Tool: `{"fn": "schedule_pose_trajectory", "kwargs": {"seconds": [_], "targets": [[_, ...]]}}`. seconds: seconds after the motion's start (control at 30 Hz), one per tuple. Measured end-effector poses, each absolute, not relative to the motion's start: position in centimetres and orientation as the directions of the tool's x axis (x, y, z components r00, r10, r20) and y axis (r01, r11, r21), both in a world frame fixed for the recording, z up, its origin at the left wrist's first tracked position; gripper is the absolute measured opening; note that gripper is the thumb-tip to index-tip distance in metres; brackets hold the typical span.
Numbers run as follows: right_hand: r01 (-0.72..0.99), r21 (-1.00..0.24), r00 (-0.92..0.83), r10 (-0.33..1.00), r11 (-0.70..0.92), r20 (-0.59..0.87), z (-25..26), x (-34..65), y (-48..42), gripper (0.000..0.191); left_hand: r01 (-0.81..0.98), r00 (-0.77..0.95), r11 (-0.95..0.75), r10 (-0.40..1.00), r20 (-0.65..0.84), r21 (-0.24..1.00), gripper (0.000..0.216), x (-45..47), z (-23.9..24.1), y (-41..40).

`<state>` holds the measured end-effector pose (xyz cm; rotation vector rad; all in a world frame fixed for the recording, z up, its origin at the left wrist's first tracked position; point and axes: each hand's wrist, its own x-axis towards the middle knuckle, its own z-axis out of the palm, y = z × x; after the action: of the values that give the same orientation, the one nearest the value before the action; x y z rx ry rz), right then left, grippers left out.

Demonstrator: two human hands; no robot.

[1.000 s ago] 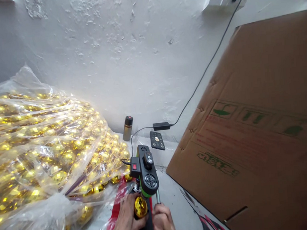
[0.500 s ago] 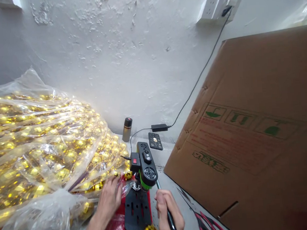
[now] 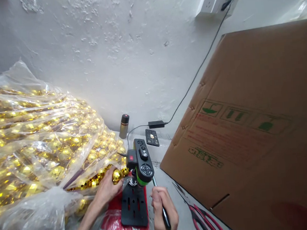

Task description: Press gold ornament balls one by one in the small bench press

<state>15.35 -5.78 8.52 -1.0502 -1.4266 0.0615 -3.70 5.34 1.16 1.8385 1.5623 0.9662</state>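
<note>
My left hand (image 3: 109, 186) is closed around a shiny gold mirrored ball (image 3: 117, 176), at the mouth of a clear plastic bag (image 3: 20, 74) full of such balls. In my right hand (image 3: 164, 211) is a slim tool with a black handle (image 3: 166, 218) and a thin metal shaft; its tip is hidden behind the black device. That device (image 3: 143, 160), with round grilles and a green band, stands between my hands on a slotted black base plate (image 3: 134, 210). Red plastic (image 3: 113, 215) lies under the plate.
Scissors with red-and-black handles (image 3: 204, 217) lie right of my right hand, beside a large cardboard box (image 3: 247, 86). Behind the device are a phone-like black slab (image 3: 152, 137), a power adapter (image 3: 156, 124) and a dark-capped bottle (image 3: 124, 127). A cable rises to the wall socket (image 3: 211, 2).
My left hand has moved slightly up and now has a gold ball in its fingers. The gold ball by the plate's front edge is out of sight. My right hand keeps its grip.
</note>
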Motion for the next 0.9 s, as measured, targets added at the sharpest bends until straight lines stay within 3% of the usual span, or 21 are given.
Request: {"fn": "schedule_pose_trajectory", "kwargs": {"seconds": [0.1, 0.2, 0.3, 0.43, 0.57, 0.7, 0.9], "targets": [[0.556, -0.593, 0.202, 0.597, 0.583, 0.777, 9.0, 15.3, -5.9, 0.026, 0.289, 0.113, -0.074, 0.993, 0.043, 0.955, 0.058, -4.0, 0.5, 1.9], [0.574, -0.567, 0.2, 0.571, 0.591, 0.796, 9.6, 15.1, -6.0, 0.025, 0.011, 0.15, 0.101, 0.984, -0.101, 0.995, 0.067, -3.4, -1.0, -1.1], [0.576, -0.56, 0.19, 0.569, 0.595, 0.8, 10.0, 14.9, -6.1, 0.025, -0.228, 0.188, 0.322, 0.941, -0.283, 0.919, 0.066, -2.4, -2.1, -3.0], [0.57, -0.561, 0.19, 0.568, 0.6, 0.801, 10.1, 14.8, -6.1, 0.026, -0.517, 0.312, 0.53, 0.848, -0.428, 0.672, 0.049, -1.6, -1.8, -3.8], [0.563, -0.571, 0.2, 0.572, 0.597, 0.795, 10.0, 14.8, -6.0, 0.026, -0.602, 0.365, 0.582, 0.809, -0.46, 0.546, 0.041, -1.5, -0.6, -3.5], [0.57, -0.567, 0.2, 0.57, 0.594, 0.797, 10.0, 14.8, -6.1, 0.026, -0.579, 0.34, 0.568, 0.821, -0.46, 0.586, 0.038, -1.2, -0.5, -3.0], [0.571, -0.565, 0.196, 0.569, 0.596, 0.799, 10.0, 14.8, -6.2, 0.026, -0.537, 0.275, 0.527, 0.847, -0.455, 0.658, 0.063, -1.1, -1.0, -2.2]]}}
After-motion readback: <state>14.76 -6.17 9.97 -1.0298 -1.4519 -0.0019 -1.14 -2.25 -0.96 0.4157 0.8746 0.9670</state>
